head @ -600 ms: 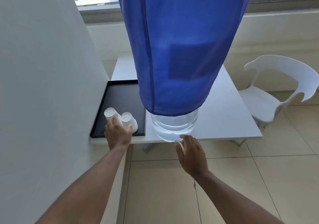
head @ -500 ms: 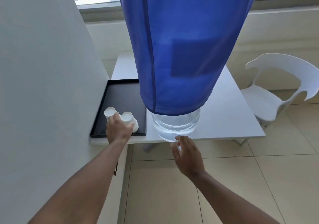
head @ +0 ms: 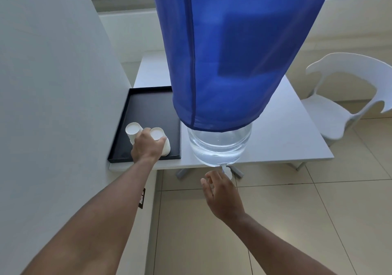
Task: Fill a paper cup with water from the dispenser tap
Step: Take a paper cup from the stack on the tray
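Two white paper cups stand upside down at the near end of a black tray (head: 146, 107). My left hand (head: 147, 147) is wrapped around the right cup (head: 158, 134); the left cup (head: 133, 129) stands beside it, touching my fingers. A clear water jug (head: 219, 145) under a blue cloth cover (head: 229, 52) sits at the table's front edge. Its small white tap (head: 226, 171) hangs below the edge. My right hand (head: 222, 198) hovers just below and left of the tap, fingers apart, holding nothing.
The white table (head: 292, 141) carries the tray and jug. A grey wall panel (head: 48, 105) stands close on the left. At the right is a white plastic chair (head: 343, 96). Tiled floor (head: 297, 221) lies under my arms.
My left hand has slid forward and closed round the right cup. My right hand has dropped down and back from the tap, which now shows.
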The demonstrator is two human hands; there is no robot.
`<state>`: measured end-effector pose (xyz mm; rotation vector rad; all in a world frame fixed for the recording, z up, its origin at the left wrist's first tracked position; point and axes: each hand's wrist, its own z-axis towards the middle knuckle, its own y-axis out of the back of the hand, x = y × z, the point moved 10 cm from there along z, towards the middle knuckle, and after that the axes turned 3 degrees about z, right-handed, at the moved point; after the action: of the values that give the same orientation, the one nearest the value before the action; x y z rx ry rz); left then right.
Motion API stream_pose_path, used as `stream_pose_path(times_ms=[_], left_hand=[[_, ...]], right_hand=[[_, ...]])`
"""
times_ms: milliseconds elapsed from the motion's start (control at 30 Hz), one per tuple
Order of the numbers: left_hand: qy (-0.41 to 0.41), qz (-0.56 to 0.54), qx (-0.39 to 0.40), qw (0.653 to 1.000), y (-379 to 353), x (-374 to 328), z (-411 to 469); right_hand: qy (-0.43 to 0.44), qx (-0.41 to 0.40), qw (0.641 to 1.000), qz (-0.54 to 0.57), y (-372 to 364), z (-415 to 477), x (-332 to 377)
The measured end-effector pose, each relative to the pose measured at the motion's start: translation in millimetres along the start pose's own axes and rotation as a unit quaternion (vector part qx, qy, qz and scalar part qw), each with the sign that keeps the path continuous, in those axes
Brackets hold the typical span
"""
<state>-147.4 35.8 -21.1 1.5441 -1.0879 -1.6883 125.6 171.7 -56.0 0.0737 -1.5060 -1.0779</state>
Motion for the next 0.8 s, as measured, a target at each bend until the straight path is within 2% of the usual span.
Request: stream_pose_path(times_ms=[267, 467, 600, 700, 800], left_hand=[[-0.018, -0.039, -0.033, 0.999, 22.5, -10.0, -1.8], [-0.031, -0.168, -0.101, 0.98, 52.5, -8.6, -8.0], [-0.018, -0.31, -0.169, 0.935, 80.6, -1.5, -22.8], [0.025, -0.449, -0.168, 0.877, 83.2, 11.4, -37.7], [0.041, -0.537, -0.157, 0.828, 75.2, 20.7, -59.2]], right_hand=[[-0.005, 0.02, 1.0, 0.013, -10.0, -9.2, 6.3], [-0.005, 0.02, 1.0, 0.018, -9.8, -15.5, 9.7], [-0.014, 0.02, 0.999, 0.036, -7.8, -16.3, 12.4], [-0.029, 0.007, 0.996, 0.082, -4.5, -11.4, 20.6], [-0.084, 0.004, 0.984, 0.156, -2.5, 0.2, 29.6]])
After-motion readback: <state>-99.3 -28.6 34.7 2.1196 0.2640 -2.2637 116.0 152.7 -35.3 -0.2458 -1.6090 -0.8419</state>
